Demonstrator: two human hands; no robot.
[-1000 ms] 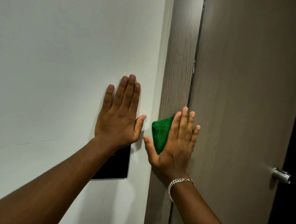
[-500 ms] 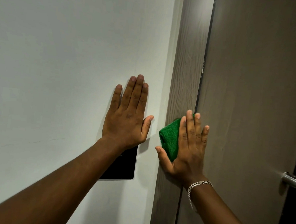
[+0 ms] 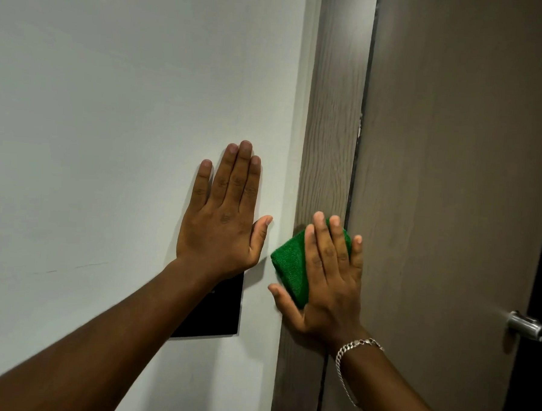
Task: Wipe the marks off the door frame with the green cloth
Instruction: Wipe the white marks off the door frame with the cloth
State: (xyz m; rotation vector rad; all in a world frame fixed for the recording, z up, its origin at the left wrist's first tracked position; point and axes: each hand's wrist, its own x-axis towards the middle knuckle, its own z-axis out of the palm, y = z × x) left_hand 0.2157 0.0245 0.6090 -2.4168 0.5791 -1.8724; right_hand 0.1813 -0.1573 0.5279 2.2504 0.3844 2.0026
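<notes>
A wood-grain door frame [image 3: 333,120] runs upright between the white wall and the brown door. My right hand [image 3: 328,280] lies flat on a folded green cloth [image 3: 290,263] and presses it against the frame at mid height; the cloth's left part sticks out past my fingers. My left hand [image 3: 223,217] rests flat on the white wall [image 3: 126,119] just left of the frame, fingers together and pointing up, holding nothing. A small pale chip shows on the frame's right edge higher up.
A black switch plate [image 3: 220,309] sits on the wall under my left wrist. The brown door [image 3: 453,183] fills the right side, with a metal handle [image 3: 525,325] near its right edge and a dark gap beyond it.
My right hand and the cloth have slid a little down the frame. The left hand stays flat on the wall. The view has shifted slightly, moving everything right in the frame.
</notes>
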